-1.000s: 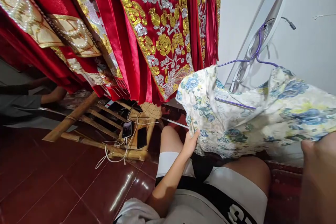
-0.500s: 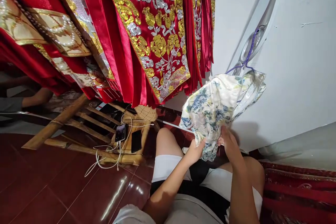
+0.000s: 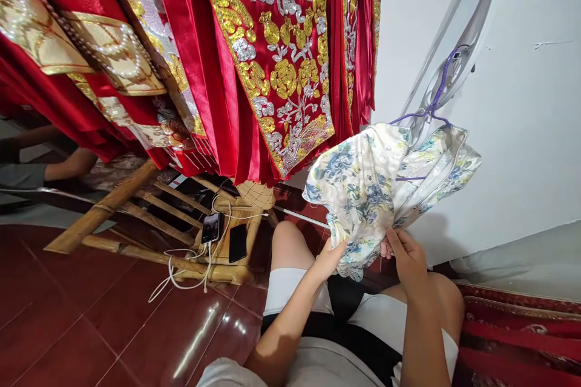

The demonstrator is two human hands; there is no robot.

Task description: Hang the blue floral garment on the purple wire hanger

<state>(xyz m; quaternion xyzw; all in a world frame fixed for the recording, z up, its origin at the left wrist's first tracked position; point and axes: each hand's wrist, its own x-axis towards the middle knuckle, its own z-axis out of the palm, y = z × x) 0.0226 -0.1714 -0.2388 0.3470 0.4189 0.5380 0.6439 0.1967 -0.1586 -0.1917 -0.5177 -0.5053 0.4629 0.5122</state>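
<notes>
A white blouse with a blue and yellow floral print [image 3: 363,175] hangs from a purple hanger [image 3: 439,87]. The hanger is hooked on a pale frame by the wall. The blouse's front is parted, and one arm of the hanger shows inside. My left hand [image 3: 330,259] is closed on the lower left part of the cloth, its fingertips partly behind the fabric. My right hand [image 3: 405,249] pinches the lower right edge of the blouse, with fingers curled. Both hands are above my lap.
Red garments with gold and silver embroidery [image 3: 295,72] hang at upper left. A bamboo chair [image 3: 236,275] carries a phone on a white cable [image 3: 211,228] and a dark phone [image 3: 238,243]. Folded red cloth [image 3: 521,338] lies at lower right. A mirror at left reflects an arm.
The blouse has spread wider and its opening has parted further, showing the hanger bar. My right hand has moved slightly right, my left slightly left. The view has shifted a little.
</notes>
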